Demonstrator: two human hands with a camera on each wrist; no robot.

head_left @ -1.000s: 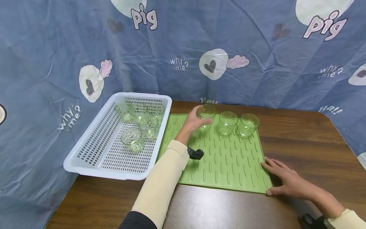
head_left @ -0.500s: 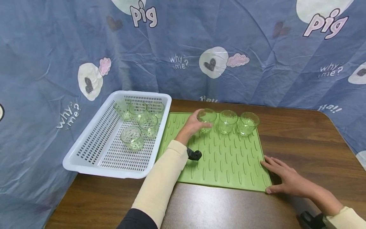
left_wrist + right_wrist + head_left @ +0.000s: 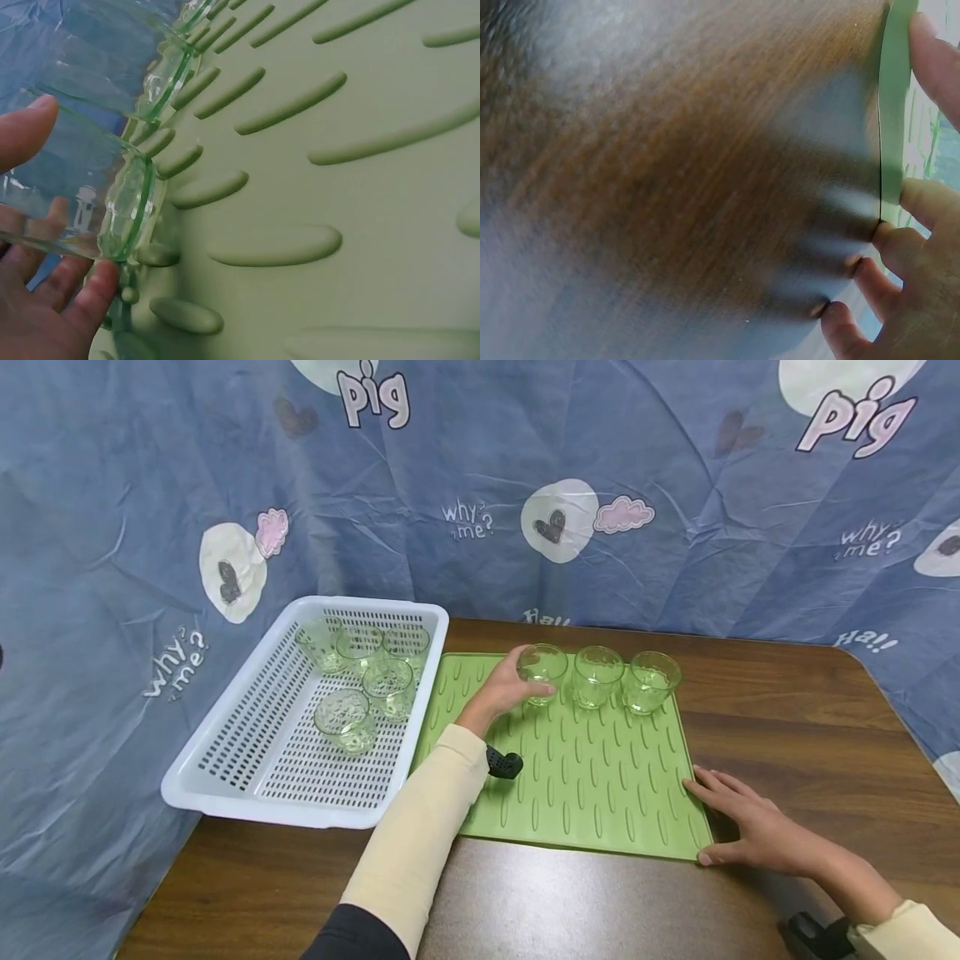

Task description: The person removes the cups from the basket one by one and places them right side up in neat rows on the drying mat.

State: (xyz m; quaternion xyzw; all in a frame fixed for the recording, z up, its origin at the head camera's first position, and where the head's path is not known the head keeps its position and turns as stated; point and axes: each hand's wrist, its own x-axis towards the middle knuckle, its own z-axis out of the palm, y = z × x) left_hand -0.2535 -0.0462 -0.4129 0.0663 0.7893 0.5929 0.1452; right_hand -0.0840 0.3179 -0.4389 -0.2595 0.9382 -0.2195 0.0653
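Note:
On the green ridged mat point(image 3: 585, 802), a clear green-tinted glass point(image 3: 550, 662) stands upright at the left end of a row. My left hand point(image 3: 501, 687) holds it from the left, thumb on the near side. In the left wrist view the glass point(image 3: 71, 176) shows between thumb and fingers, its base on the mat. Beside it stand a second glass point(image 3: 597, 677) and a third glass point(image 3: 651, 682). My right hand point(image 3: 765, 831) rests at the mat's right edge, fingers spread; in the right wrist view the fingertips touch the mat edge point(image 3: 892, 112) and the table.
A white perforated plastic basket point(image 3: 285, 814) stands to the left with several glasses point(image 3: 345, 718) in it. The wooden table point(image 3: 787, 718) extends right of the mat and in front of it. A blue printed cloth point(image 3: 480, 460) hangs behind.
Since a second ago, my left hand has lowered the glass slightly toward the near side, onto the mat in line with the other two. The right hand stays at the mat's edge.

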